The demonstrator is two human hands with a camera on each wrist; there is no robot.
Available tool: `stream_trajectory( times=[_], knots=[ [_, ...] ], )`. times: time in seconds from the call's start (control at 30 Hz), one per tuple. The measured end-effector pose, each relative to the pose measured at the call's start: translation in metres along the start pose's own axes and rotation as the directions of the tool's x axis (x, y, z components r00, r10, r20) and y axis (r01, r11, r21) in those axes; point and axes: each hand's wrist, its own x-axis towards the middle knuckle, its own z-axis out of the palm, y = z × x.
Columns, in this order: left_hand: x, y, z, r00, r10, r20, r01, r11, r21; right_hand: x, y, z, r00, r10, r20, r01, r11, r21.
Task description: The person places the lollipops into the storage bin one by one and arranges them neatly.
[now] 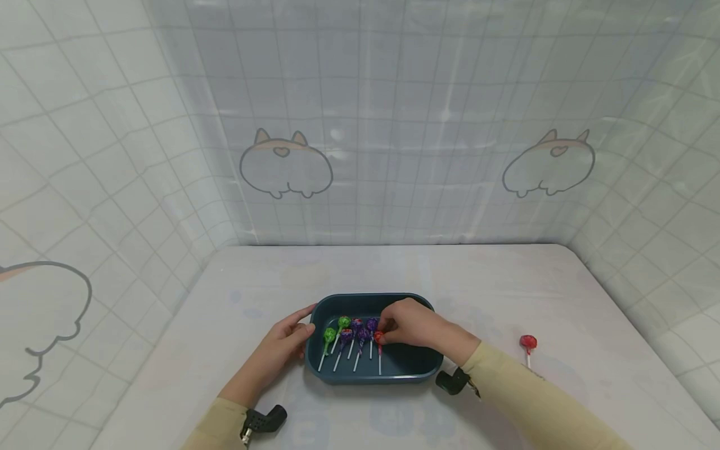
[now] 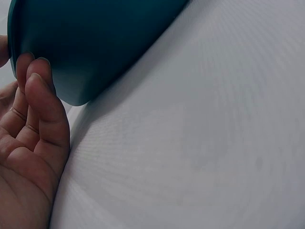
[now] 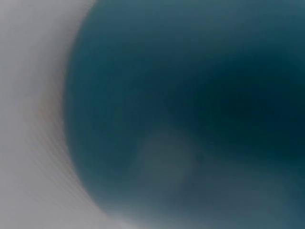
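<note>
A dark teal tray [image 1: 413, 365] stands on the table with several wrapped lollipops lying side by side in it, sticks toward me. Two are green, like this green lollipop [image 1: 329, 336], and several are purple, like this purple lollipop [image 1: 345, 336]. My right hand [image 1: 413, 322] reaches inside and pinches a red lollipop [image 1: 379, 339] by its head, at the right end of the row. At the tray's left end, my left hand [image 1: 281, 342] holds the wall, thumb at the rim and fingers [image 2: 47, 102] against the outside. The right wrist view is blurred and shows only tray and table.
Another red lollipop [image 1: 528, 342] lies on the table to the right, its stick partly behind the right sleeve [image 1: 540, 394]. Pale grid-patterned curtains [image 1: 416, 125] enclose the white table [image 1: 270, 275] at the back and sides.
</note>
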Motion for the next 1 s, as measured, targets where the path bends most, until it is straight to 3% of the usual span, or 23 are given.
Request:
stream_trajectory(
  times=[0.57,1.0],
  knots=[
    [0.001,0.000,0.001,1.000,-0.001,0.000,0.001,1.000,-0.010,0.002,-0.001,0.002,1.000,0.031,-0.005,-0.031,0.999,0.013],
    [0.003,0.000,-0.002,1.000,0.002,0.003,-0.002,1.000,-0.001,-0.005,-0.001,-0.018,0.998,0.032,-0.045,-0.029,0.998,0.053]
  ],
)
